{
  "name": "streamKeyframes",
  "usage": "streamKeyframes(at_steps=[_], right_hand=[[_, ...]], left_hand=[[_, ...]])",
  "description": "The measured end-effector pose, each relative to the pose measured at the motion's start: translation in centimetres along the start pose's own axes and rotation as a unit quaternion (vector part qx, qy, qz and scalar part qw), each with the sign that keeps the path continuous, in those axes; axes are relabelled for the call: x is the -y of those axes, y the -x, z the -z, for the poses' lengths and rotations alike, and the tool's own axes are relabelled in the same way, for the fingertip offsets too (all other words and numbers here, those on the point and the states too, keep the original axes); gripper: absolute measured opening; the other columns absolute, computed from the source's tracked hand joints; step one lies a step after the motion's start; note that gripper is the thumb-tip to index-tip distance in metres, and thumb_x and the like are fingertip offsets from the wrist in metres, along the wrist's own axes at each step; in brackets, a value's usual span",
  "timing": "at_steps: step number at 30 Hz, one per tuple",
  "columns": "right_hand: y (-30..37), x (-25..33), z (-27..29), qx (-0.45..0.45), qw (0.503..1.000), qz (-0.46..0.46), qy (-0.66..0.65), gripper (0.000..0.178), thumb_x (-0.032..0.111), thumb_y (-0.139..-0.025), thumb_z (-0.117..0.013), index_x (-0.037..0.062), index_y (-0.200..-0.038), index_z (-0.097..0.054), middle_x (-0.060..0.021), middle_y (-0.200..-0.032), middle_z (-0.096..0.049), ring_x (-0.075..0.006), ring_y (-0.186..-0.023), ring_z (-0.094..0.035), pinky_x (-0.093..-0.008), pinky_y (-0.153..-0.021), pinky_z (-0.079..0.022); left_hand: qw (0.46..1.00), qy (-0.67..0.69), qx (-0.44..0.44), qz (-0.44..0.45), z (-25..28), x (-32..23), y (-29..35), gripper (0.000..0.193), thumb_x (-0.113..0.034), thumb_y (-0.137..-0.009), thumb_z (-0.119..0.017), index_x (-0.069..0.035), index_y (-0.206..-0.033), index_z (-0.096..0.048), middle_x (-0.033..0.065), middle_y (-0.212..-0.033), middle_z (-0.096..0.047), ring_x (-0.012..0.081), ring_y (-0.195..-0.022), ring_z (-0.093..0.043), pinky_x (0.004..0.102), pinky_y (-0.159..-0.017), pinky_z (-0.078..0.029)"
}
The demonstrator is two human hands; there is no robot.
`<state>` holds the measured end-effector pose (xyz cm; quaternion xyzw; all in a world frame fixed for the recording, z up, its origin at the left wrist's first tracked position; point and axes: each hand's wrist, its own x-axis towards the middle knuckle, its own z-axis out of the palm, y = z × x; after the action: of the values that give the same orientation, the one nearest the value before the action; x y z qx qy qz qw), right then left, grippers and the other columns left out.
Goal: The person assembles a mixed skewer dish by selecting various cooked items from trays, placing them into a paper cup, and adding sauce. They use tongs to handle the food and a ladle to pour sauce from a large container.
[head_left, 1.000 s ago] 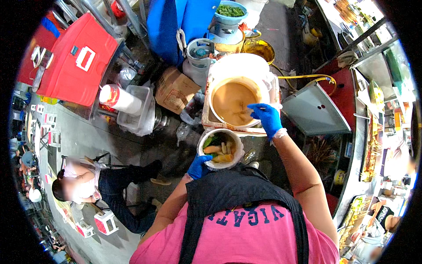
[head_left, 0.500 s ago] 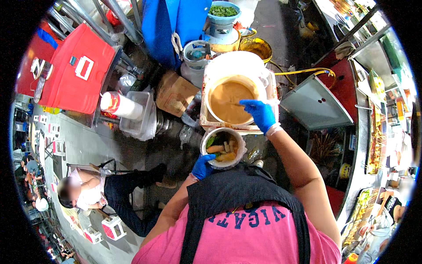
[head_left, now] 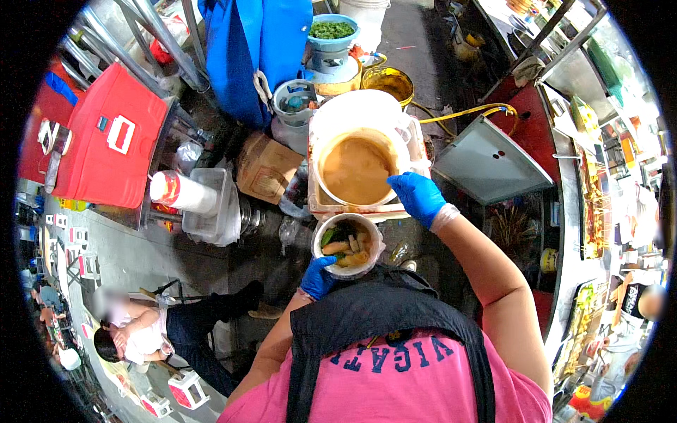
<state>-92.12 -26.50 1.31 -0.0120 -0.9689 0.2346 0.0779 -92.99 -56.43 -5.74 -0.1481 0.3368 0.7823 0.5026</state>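
Observation:
My left hand (head_left: 319,277), in a blue glove, grips the side of a white bowl (head_left: 374,262) close to my body. Green leaves and pale and golden-brown food pieces (head_left: 340,247) lie in it. Just beyond stands a big white bucket (head_left: 326,192) of light brown liquid (head_left: 358,169). My right hand (head_left: 417,197), also gloved in blue, is at the bucket's right rim. Its fingers are closed together with the tips over the edge; whatever they hold cannot be made out.
A foam box (head_left: 331,209) is under the bucket. Behind are a yellow pail (head_left: 389,82), a gas cylinder (head_left: 293,106) and a blue basin of chopped greens (head_left: 331,32). A cardboard box (head_left: 266,168) and a red cooler (head_left: 109,141) stand left. A seated person (head_left: 144,317) is at lower left.
My right hand has drawn back from over the liquid to the bucket's right rim. The view has shifted slightly; my left hand still holds the bowl.

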Motion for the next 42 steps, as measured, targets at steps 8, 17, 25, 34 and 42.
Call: streamKeyframes(at_steps=[8,17,25,34,42], right_hand=[[-2.0,1.6,-3.0,-0.081,0.893,-0.232,-0.377,0.018,0.008,-0.083,-0.054,0.0040,-0.097,-0.066,-0.0102,-0.086,-0.067,-0.0166,-0.078,-0.063,-0.0290,-0.071,-0.051],[-2.5,-0.2,-2.6,-0.124,0.835,-0.248,-0.475,0.020,0.006,-0.087,-0.052,0.0038,-0.102,-0.065,-0.0062,-0.093,-0.065,-0.0116,-0.078,-0.059,-0.0240,-0.075,-0.048],[-1.5,0.2,-0.3,-0.137,0.749,-0.331,-0.557,0.023,0.013,-0.090,-0.049,-0.0019,-0.100,-0.064,-0.0108,-0.094,-0.065,-0.0173,-0.078,-0.064,-0.0256,-0.073,-0.052],[0.5,3.3,3.6,-0.197,0.730,-0.298,-0.582,0.022,0.014,-0.089,-0.053,-0.0013,-0.101,-0.062,-0.0117,-0.096,-0.065,-0.0187,-0.081,-0.064,-0.0267,-0.073,-0.052],[4.3,7.5,9.3,-0.179,0.766,-0.295,-0.543,0.023,0.013,-0.090,-0.051,-0.0030,-0.104,-0.059,-0.0112,-0.101,-0.064,-0.0184,-0.085,-0.063,-0.0285,-0.077,-0.051]], left_hand=[[1.000,0.012,-0.006,-0.003,2.4,0.7,-1.2,0.057,-0.010,-0.073,-0.058,-0.004,-0.127,-0.040,0.0141,-0.119,-0.050,0.0278,-0.109,-0.051,0.0402,-0.093,-0.044],[0.999,0.001,0.017,-0.028,2.4,0.8,-1.1,0.058,-0.009,-0.073,-0.058,-0.003,-0.128,-0.038,0.0141,-0.119,-0.050,0.0285,-0.109,-0.051,0.0401,-0.093,-0.044],[0.998,0.003,0.055,-0.027,1.4,0.7,-1.7,0.063,-0.012,-0.072,-0.055,-0.002,-0.131,-0.035,0.0148,-0.123,-0.048,0.0280,-0.112,-0.049,0.0401,-0.096,-0.041],[0.999,0.028,0.041,-0.011,0.7,0.7,-1.5,0.058,-0.014,-0.075,-0.053,-0.003,-0.130,-0.037,0.0160,-0.123,-0.048,0.0313,-0.115,-0.047,0.0438,-0.101,-0.036],[0.997,0.042,0.068,-0.006,1.3,1.1,-2.3,0.058,-0.009,-0.077,-0.051,0.001,-0.131,-0.034,0.0181,-0.126,-0.045,0.0306,-0.116,-0.047,0.0424,-0.100,-0.039]])
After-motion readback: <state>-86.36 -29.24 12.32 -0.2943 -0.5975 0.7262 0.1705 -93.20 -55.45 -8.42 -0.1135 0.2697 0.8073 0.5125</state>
